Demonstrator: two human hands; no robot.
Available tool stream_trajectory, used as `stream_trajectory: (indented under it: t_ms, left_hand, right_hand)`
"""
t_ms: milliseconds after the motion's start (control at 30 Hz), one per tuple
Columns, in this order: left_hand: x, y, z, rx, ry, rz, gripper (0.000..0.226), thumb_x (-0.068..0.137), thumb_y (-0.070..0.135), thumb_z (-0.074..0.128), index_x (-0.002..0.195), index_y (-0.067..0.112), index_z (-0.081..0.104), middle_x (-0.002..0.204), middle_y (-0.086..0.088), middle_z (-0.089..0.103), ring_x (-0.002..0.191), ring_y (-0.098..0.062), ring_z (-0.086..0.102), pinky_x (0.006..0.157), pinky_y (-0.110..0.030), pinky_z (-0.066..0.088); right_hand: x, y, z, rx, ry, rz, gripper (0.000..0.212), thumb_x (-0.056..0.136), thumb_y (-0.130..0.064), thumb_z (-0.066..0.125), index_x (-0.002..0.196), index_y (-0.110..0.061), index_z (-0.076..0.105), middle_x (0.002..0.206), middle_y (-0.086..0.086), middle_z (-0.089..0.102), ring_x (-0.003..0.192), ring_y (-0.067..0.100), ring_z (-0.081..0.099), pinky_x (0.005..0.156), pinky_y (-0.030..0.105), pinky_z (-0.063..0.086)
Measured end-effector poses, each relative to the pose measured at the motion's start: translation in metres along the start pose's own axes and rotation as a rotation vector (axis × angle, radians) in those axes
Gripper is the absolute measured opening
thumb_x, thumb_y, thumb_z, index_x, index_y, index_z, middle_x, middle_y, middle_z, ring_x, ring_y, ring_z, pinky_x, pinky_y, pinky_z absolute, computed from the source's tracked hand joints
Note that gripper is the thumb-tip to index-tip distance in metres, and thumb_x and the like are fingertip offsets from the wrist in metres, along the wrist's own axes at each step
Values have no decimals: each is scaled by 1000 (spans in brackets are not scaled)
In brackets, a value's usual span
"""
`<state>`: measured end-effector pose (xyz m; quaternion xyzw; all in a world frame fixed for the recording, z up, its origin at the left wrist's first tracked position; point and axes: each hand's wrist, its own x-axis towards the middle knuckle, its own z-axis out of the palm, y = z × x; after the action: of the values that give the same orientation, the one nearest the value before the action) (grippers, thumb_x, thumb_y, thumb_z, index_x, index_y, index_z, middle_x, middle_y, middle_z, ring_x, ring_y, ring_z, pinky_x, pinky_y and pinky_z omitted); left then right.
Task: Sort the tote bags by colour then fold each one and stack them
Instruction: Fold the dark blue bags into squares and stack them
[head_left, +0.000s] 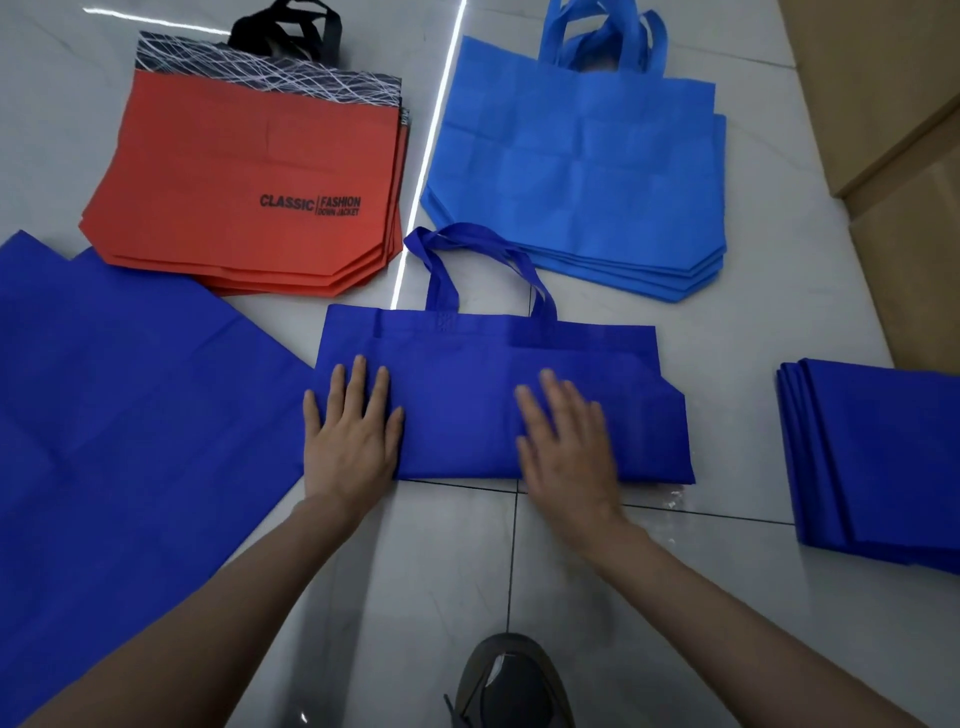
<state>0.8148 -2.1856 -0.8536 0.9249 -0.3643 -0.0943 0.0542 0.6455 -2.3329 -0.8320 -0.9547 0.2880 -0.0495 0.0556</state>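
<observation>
With left grip (353, 441) and right grip (569, 447) released, palms pressing the half-folded dark blue bag (457, 384) mid-floor, lifting them may let the springy fold reopen.

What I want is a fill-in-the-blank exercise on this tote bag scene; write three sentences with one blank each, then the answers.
1. The left hand and right hand press flat on a ____ blue bag.
2. The red stack has ____ handles.
3. The light blue stack lies to the ____ of the red one.

Missing words: dark; black; right.
</observation>
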Motion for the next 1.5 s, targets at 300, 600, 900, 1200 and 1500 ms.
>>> stream_trajectory:
  t_ms: [300,600,900,1200,1500]
  left_hand:
    - [-13,-9,5,6,-25,-12,66,92,50,12,148,16,20,156,-12,16,143,-30,16,112,-52,12]
    - [13,-9,-4,-87,72,78,53,93,37,26,125,7,54,144,-11,42,133,-28,40,104,-46,31]
    - [8,-8,11,-87,66,-40,58,95,48,21,147,23,28,155,-8,20,143,-26,19,114,-43,13]
    - [14,-5,2,-70,77,-36,58,90,47,27,133,14,49,144,-18,38,132,-37,35,108,-50,26]
    - [40,-6,7,-5,-42,84,63,89,55,3,148,36,10,158,3,6,146,-20,1,114,-47,-1]
  right_hand:
    - [14,-44,37,-66,-320,0,61,93,-52,15,149,-27,22,157,3,21,143,25,22,111,54,13]
    - [59,-74,28,4,-235,-100,54,93,-42,23,132,-23,54,145,3,44,132,27,43,105,54,32]
    - [62,-4,37,-41,-315,-95,57,90,-57,-2,144,-44,-10,156,-12,-14,146,20,-11,114,48,-10]
    - [43,72,19,-6,-207,284,69,89,-53,-1,150,-28,17,159,-2,8,146,22,5,117,46,4]
    - [125,40,7,225,-62,400,68,89,-46,57,141,-10,32,140,10,40,127,27,38,107,37,29]
